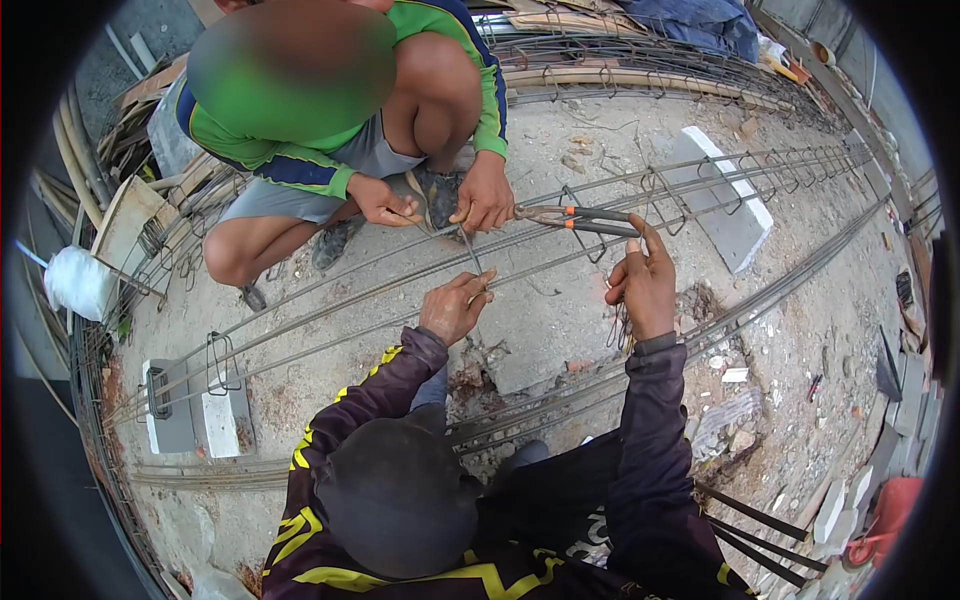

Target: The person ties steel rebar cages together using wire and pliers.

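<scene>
My left hand [457,306] is closed, its fingers pinching a thin steel stirrup [472,250] beside the long rebars. My right hand [643,282] grips the handle ends of a pair of pincers [575,218] with black and orange handles. The pincers' jaws point left, close to a co-worker's hand [484,195] at the upper rebar. Thin wires [621,325] hang below my right hand. Several parallel rebars [350,293] cross the view diagonally, with stirrups [660,200] hung along them.
A co-worker in a green shirt [290,130] squats opposite, the other hand [385,200] near the bars. Concrete blocks [228,415] stand under the bars at left, and a slab [722,220] at right. More rebar [760,300] lies nearer me. A dark cap [400,500] fills the lower middle.
</scene>
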The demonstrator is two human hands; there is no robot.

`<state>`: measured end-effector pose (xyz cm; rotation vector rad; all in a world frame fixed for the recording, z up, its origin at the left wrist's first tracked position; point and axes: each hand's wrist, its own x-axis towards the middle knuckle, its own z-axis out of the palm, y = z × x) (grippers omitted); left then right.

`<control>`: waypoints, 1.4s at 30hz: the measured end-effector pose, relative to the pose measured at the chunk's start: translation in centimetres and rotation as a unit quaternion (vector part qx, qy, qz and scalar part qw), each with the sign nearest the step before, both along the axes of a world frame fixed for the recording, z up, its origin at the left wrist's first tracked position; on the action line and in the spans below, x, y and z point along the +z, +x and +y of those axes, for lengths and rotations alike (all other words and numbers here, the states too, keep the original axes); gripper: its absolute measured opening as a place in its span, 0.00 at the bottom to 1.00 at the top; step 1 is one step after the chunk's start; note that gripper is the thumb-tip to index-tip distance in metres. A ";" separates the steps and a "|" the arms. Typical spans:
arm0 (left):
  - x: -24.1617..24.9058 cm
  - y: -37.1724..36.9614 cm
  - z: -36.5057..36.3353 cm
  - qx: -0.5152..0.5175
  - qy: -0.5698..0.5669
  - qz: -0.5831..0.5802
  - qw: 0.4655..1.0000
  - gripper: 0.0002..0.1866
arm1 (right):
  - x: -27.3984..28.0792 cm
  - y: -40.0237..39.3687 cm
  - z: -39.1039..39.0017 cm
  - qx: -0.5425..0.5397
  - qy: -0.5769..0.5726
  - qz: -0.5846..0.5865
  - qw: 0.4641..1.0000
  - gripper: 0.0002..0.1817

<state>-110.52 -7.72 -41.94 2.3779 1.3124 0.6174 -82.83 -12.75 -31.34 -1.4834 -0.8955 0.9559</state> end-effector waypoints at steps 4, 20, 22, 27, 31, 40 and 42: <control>0.2 0.1 -0.1 -0.004 0.004 0.010 1.000 0.21 | -0.7 0.2 0.3 0.002 -0.010 0.003 1.000 0.21; 0.4 0.5 -0.6 0.010 0.000 -0.001 1.000 0.20 | 1.7 -2.1 -0.8 0.066 0.006 -0.011 0.998 0.20; 0.2 0.5 -0.5 0.012 0.005 -0.004 1.000 0.19 | 1.9 -2.3 -1.0 0.072 0.011 -0.001 0.997 0.20; -0.6 0.5 -0.1 0.025 0.002 -0.014 1.000 0.19 | 2.4 -2.6 -1.3 0.084 0.028 -0.020 0.996 0.21; -0.8 0.5 -0.2 0.046 0.002 -0.008 0.999 0.24 | 3.1 -2.6 -1.7 0.066 0.031 -0.021 0.997 0.23; -0.7 0.7 -0.4 0.121 -0.062 -0.091 0.986 0.25 | 3.1 -1.3 -1.4 0.021 0.047 0.015 0.999 0.23; -1.3 0.4 -0.1 0.126 -0.067 -0.074 0.987 0.24 | 3.4 -1.2 -1.5 0.019 0.045 0.017 0.999 0.23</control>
